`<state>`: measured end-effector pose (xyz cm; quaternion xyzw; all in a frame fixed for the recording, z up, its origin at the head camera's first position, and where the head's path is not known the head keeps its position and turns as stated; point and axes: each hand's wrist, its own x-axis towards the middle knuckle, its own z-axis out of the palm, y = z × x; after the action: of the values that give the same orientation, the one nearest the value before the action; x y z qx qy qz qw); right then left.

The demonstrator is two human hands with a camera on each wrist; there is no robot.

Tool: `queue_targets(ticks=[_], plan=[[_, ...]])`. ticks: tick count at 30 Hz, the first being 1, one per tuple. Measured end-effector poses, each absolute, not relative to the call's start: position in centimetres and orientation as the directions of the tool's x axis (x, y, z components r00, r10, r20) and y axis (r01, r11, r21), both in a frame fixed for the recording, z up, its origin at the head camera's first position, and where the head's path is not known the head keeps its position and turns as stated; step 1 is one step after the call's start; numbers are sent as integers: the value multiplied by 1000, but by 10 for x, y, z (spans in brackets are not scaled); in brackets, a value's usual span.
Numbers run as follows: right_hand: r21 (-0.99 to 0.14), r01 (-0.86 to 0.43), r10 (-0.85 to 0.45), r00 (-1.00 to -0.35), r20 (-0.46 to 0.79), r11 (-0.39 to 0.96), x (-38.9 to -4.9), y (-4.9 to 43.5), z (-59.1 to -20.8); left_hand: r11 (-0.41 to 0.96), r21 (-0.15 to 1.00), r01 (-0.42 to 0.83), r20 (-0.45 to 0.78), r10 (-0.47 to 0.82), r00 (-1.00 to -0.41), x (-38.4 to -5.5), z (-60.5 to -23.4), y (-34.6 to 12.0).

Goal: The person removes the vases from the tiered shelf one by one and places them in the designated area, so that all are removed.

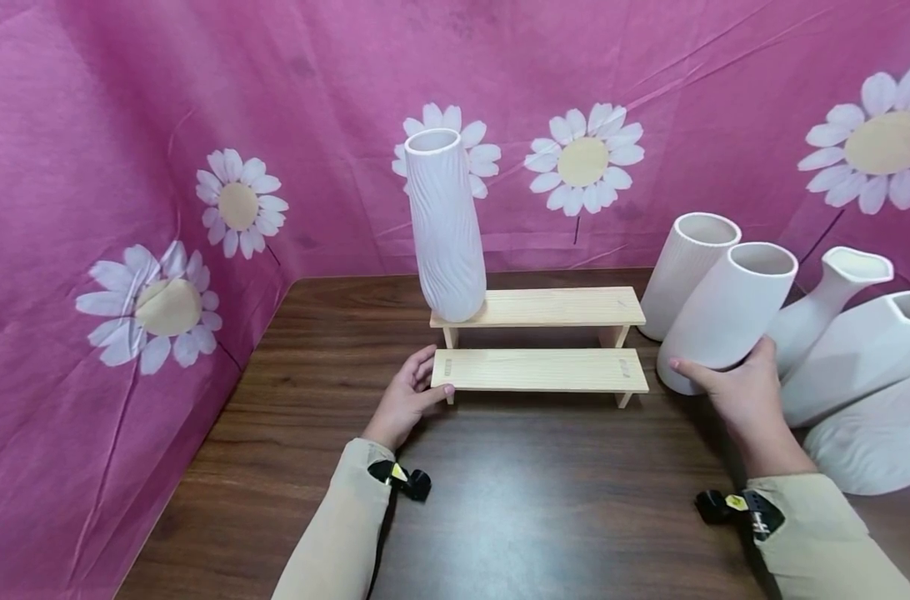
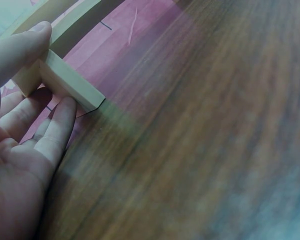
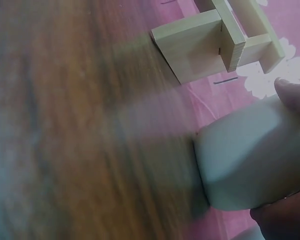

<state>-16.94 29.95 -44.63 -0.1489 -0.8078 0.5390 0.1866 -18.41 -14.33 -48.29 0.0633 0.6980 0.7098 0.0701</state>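
Observation:
A two-tier wooden stand (image 1: 541,371) of pale wood stands on the table. My left hand (image 1: 404,402) holds its left end; in the left wrist view the thumb lies along the lower shelf's edge and the fingertips (image 2: 65,107) touch the side leg. On the left of the upper shelf a tall white vase (image 1: 447,229) with wavy ridges stands upright. To the right of the stand, my right hand (image 1: 747,392) grips a smooth white vase (image 1: 728,308) low on its body, thumb on the near side. In the right wrist view the base of this smooth vase (image 3: 250,155) is near the tabletop.
A ribbed white vase (image 1: 687,267) stands behind the gripped one. Further right are a narrow-necked vase (image 1: 822,308), an angular-mouthed vase (image 1: 860,358) and a wavy one (image 1: 875,433), close together. A pink cloth (image 1: 335,167) with daisies hangs behind the brown table (image 1: 515,500).

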Motion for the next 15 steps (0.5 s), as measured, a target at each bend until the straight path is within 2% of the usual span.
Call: queue_targets(ticks=[7,15], plan=[[-913,148,464,-884,49,379,-174,295,-447,-7,1000,-11,-9,174,-985,-186,-485,-145],[-925,152,466,-884,30,348,-175,295,-454,-6,1000,-25,-23,186,-982,-187,-488,-146]])
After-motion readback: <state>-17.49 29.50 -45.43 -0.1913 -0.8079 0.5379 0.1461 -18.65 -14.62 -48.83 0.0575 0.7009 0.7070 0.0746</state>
